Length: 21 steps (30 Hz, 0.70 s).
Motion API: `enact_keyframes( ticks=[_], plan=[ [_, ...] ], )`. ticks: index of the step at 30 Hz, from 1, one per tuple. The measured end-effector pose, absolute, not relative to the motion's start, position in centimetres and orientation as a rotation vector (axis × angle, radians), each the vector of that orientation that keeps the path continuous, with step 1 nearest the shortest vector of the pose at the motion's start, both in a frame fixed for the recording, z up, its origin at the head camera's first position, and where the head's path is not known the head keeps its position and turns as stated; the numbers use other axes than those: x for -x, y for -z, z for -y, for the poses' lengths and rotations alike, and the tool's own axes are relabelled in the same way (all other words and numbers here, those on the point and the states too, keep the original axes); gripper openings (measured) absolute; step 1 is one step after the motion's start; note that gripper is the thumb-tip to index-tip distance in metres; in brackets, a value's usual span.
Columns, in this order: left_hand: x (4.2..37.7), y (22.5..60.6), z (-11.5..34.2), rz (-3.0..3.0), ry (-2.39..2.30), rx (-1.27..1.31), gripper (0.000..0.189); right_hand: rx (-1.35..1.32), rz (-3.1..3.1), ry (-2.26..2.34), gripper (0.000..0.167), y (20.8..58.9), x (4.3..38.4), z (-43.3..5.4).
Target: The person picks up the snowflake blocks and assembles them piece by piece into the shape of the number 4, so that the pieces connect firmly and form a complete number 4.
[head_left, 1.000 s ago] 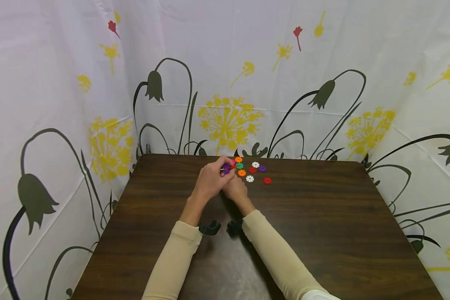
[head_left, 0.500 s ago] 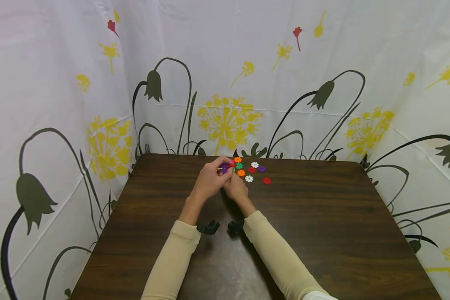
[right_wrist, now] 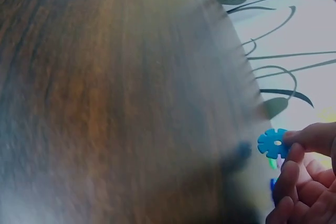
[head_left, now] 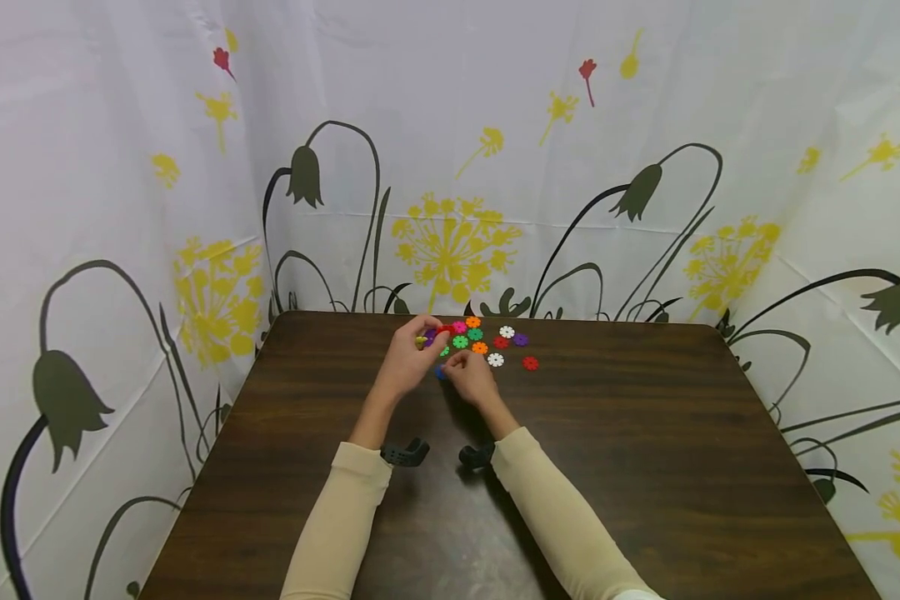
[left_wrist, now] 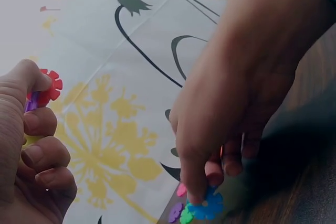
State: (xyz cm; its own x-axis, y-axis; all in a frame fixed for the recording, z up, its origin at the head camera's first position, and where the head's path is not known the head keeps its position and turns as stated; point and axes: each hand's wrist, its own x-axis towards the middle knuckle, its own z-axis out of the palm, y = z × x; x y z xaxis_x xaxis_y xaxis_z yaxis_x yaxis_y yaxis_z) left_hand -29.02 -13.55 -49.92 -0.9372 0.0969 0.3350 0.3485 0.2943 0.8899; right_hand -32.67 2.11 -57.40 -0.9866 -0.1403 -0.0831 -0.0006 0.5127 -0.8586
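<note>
Desk (head_left: 645,433), dark wood grain, before a printed curtain (head_left: 450,92).

Item: blue disc (right_wrist: 269,145), notched rim, one. Pinched near its rim by thumb and finger of the right hand (head_left: 474,382), left of the far edge's middle. Whether it touches the desk, I cannot tell.

Item: red disc (left_wrist: 54,88), purple piece (left_wrist: 32,102), yellow piece (left_wrist: 32,140), grouped. Gripped by thumb and curled fingers of the left hand (head_left: 405,358), by the far edge, farther left. Their joints are hidden by the fingers.

Item: loose discs, flat, scattered along the middle of the far edge: pink disc (head_left: 460,327) and upper orange disc (head_left: 473,322) closest to it; upper white disc (head_left: 507,332) and loose purple disc (head_left: 521,340) towards the right corner; outlying red disc (head_left: 531,363) rightmost.

Condition notes, in my judgement: the blue disc, held by so little, could twist or slip if pushed off-centre. Squeezing the left-hand group unevenly might spring a piece loose. A knuckle brushing the scatter could send the pink or upper orange disc over the far edge.
</note>
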Motion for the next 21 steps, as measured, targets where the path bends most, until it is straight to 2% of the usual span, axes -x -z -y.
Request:
enact_keyframes(
  ticks=[11,21],
  plan=[
    [29.3,49.7,13.9,2.368,1.702,0.412,0.02,0.161,-2.412,1.756,0.021,56.2,32.6,-5.0],
    [28.4,50.0,15.6,2.447,1.655,0.379,0.015,0.173,-2.217,2.029,0.015,52.9,31.0,-5.5]
  ],
)
